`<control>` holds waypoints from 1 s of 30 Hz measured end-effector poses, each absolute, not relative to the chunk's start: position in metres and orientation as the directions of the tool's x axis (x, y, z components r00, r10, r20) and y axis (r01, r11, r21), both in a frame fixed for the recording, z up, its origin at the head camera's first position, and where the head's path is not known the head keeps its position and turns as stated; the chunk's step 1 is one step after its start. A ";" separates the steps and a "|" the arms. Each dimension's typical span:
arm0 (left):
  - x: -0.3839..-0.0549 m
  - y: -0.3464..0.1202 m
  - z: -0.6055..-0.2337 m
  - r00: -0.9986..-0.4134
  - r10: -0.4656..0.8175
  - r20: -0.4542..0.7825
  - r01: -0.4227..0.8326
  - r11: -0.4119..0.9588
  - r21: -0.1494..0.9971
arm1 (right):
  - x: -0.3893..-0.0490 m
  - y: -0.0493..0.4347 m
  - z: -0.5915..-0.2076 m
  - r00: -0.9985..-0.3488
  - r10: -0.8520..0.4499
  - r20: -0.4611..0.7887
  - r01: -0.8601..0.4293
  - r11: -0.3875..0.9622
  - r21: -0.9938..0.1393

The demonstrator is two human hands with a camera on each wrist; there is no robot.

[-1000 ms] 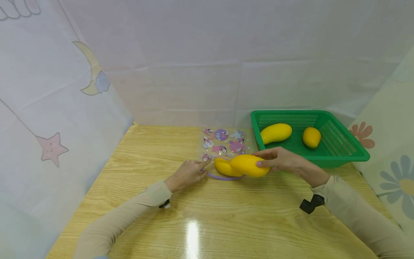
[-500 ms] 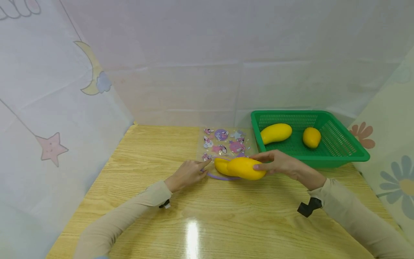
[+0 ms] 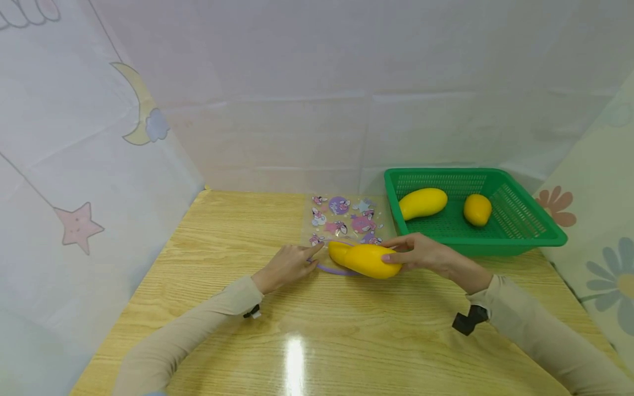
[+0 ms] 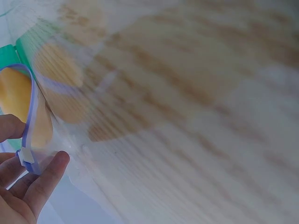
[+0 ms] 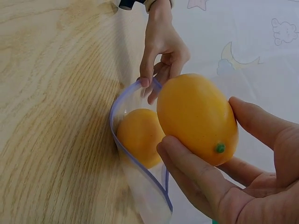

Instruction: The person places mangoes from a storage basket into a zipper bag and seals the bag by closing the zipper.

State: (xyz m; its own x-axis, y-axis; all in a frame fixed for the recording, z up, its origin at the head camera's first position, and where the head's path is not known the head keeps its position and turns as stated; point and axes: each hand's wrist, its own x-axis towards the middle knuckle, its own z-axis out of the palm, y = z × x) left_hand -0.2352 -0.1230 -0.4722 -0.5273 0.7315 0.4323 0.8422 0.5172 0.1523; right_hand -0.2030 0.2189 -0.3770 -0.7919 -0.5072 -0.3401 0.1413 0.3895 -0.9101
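Note:
My right hand (image 3: 427,254) grips a yellow mango (image 3: 372,262) between thumb and fingers; its green stem end shows in the right wrist view. The mango is at the mouth of a clear zip bag (image 3: 350,224) printed with pink and purple cartoons. Purple edging (image 5: 113,122) rims the bag's mouth, which is spread apart. A second mango (image 5: 140,137) lies inside, partly hidden in the head view by the held one. At the mouth's left end, my left hand (image 3: 287,268) pinches the edging beside a white slider (image 4: 26,156).
A green basket (image 3: 500,242) stands at the back right with a long yellow mango (image 3: 424,203) and a rounder orange-yellow one (image 3: 477,210) in it. The wooden table (image 3: 238,341) meets a white printed cloth (image 3: 277,137) at the back and sides.
My right hand has moved a little left and toward the near side with the mango, now covering more of the bag's mouth. My left hand stays in place on the bag.

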 end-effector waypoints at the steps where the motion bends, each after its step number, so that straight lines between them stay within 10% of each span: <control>1: -0.235 -0.123 -0.472 -0.527 0.731 0.433 0.842 0.517 0.153 | -0.203 0.218 -0.377 -0.792 -0.508 -0.339 0.142 0.387 -0.911; 30: -0.234 -0.123 -0.470 -0.528 0.737 0.423 0.836 0.539 0.105 | -0.196 0.208 -0.392 -0.744 -0.588 -0.319 0.165 0.301 -0.939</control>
State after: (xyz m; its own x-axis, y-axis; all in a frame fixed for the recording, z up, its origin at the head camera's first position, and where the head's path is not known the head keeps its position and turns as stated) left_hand -0.2342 -0.1227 -0.4703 -0.5278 0.7367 0.4227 0.8359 0.5387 0.1047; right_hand -0.1955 0.2083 -0.3925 -0.7435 -0.5876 -0.3192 0.1653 0.3009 -0.9392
